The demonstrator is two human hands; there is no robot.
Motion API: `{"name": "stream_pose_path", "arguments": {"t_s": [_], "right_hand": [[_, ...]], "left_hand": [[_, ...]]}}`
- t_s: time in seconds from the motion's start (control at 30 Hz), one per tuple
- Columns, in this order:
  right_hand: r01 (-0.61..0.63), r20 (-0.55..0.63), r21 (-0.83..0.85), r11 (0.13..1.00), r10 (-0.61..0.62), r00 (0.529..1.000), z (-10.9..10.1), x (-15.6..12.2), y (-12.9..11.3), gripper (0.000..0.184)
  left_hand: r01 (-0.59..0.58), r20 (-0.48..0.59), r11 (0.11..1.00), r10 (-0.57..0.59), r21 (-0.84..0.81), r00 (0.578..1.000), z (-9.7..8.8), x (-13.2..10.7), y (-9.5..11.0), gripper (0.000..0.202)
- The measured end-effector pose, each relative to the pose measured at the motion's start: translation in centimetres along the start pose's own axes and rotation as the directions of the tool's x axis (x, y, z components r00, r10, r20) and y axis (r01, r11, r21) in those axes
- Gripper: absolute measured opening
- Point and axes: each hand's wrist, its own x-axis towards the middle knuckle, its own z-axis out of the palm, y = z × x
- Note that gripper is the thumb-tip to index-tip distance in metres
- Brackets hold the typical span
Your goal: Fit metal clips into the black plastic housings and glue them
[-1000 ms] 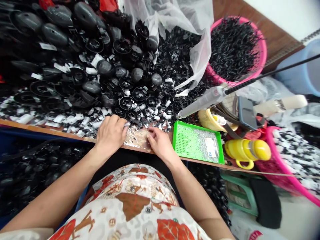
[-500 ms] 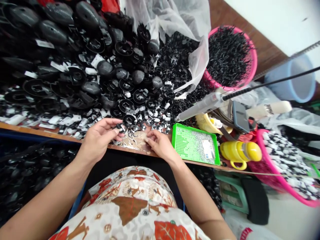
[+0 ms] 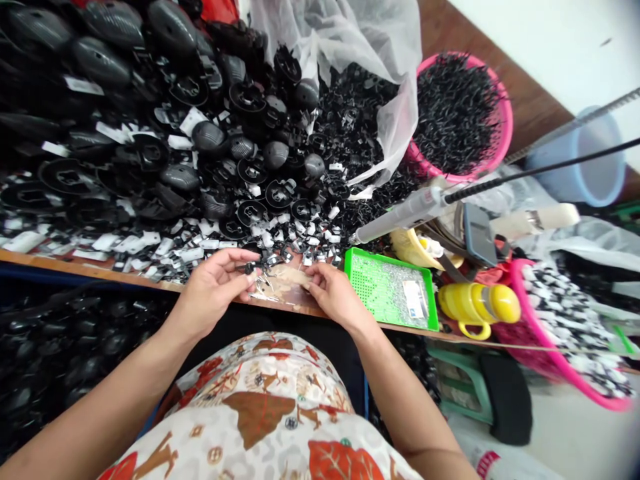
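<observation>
**Right at the bench's front edge, a hand pinches a small black part**

Close to the front edge of the bench (image 3: pixel 100 272), near its middle, the person's two bare hands sit just apart. The left hand (image 3: pixel 215 293) is palm up, with its thumb and fingertips closed on a small black part (image 3: pixel 249 268). The part is held just above the edge and touches nothing but the fingers. The right hand (image 3: pixel 336 297) lies palm down with its fingers bent onto a clear film (image 3: pixel 277 287) that rests flat on the bench between the two hands. Whether those fingers grip anything under them cannot be told.

Behind the hands, a pile (image 3: pixel 200 133) of black shells and rings, mixed with small white pieces, covers the bench back to its far edge and out to its left end. A clear bag (image 3: pixel 350 33) full of black bits stands at the back, beside a pink basin (image 3: pixel 506 127) heaped with black clips.

Just to the right of the right hand, a green tray (image 3: pixel 363 277) sits at the front edge, with small metal pieces spread over it. A grey driver (image 3: pixel 400 215) hangs tilted above the tray's far side, its tip pointing down toward the pile. A yellow bottle (image 3: pixel 477 303) lies on its side just beyond the tray. Further right stand a pink basket (image 3: pixel 530 347) of black and white pieces and a blue bucket (image 3: pixel 595 167).
</observation>
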Motion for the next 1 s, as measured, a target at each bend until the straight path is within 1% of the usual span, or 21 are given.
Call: {"name": "stream_pose_path", "arguments": {"t_s": [0.07, 0.13, 0.2, 0.27, 0.37, 0.5, 0.57, 0.63, 0.7, 0.77, 0.8, 0.87, 1.0], "right_hand": [[0.005, -0.026, -0.027, 1.000, -0.006, 1.000, 0.4, 0.0, -0.1, 0.021], [0.007, -0.062, -0.047, 0.999, -0.010, 0.998, 1.0, 0.4, -0.3, 0.025], [-0.006, -0.102, -0.051, 0.999, 0.000, 0.995, 1.6, 0.9, -0.6, 0.024], [-0.025, -0.127, -0.054, 0.998, 0.018, 0.992, 2.0, 1.5, -0.9, 0.019], [-0.054, -0.114, -0.060, 0.997, 0.047, 0.992, 1.9, 2.2, -1.3, 0.010], [-0.104, -0.081, -0.108, 0.989, 0.096, 0.992, 1.4, 2.6, -1.5, 0.008], [-0.096, -0.080, -0.111, 0.989, 0.088, 0.993, 1.3, 2.5, -1.6, 0.007], [-0.052, -0.088, -0.035, 0.998, 0.049, 0.995, 1.4, 2.0, -1.9, 0.006], [0.017, -0.090, 0.134, 0.991, -0.005, 0.996, 1.6, 1.3, -2.4, 0.007], [0.088, -0.074, 0.304, 0.948, -0.068, 0.995, 1.7, 0.5, -3.0, 0.009], [0.118, -0.069, 0.354, 0.928, -0.100, 0.993, 1.6, 0.1, -3.3, 0.010], [0.166, -0.085, 0.377, 0.911, -0.145, 0.986, 1.5, -0.4, -3.7, 0.012], [0.261, -0.175, 0.295, 0.919, -0.217, 0.960, 1.0, -1.0, -3.9, 0.009]], "left_hand": [[0.015, 0.061, 0.996, -0.020, 0.086, 0.998, 0.4, -0.1, -0.2, 0.032], [0.023, 0.115, 0.990, -0.039, 0.136, 0.993, 1.0, -0.1, -0.4, 0.030], [0.017, 0.133, 0.988, -0.038, 0.155, 0.990, 1.6, -0.1, -0.5, 0.029], [0.003, 0.136, 0.986, -0.026, 0.164, 0.990, 2.1, 0.0, -0.4, 0.029], [-0.008, 0.132, 0.985, -0.015, 0.174, 0.991, 2.2, 0.0, -0.4, 0.029], [0.022, 0.155, 0.987, -0.048, 0.162, 0.987, 1.9, 0.0, -0.9, 0.034], [0.039, 0.175, 0.986, -0.067, 0.159, 0.982, 1.9, 0.0, -1.4, 0.036], [0.050, 0.199, 0.984, -0.085, 0.173, 0.976, 2.0, -0.1, -1.8, 0.038], [0.055, 0.233, 0.980, -0.100, 0.193, 0.967, 2.2, -0.2, -2.0, 0.040], [0.045, 0.278, 0.978, -0.102, 0.206, 0.955, 2.5, -0.3, -2.0, 0.039], [0.033, 0.303, 0.976, -0.098, 0.213, 0.948, 2.6, -0.4, -1.8, 0.037], [0.002, 0.346, 0.974, -0.082, 0.225, 0.935, 2.8, -0.5, -1.3, 0.033], [-0.026, 0.383, 0.969, -0.071, 0.244, 0.921, 3.1, -0.6, -0.5, 0.030]]}}
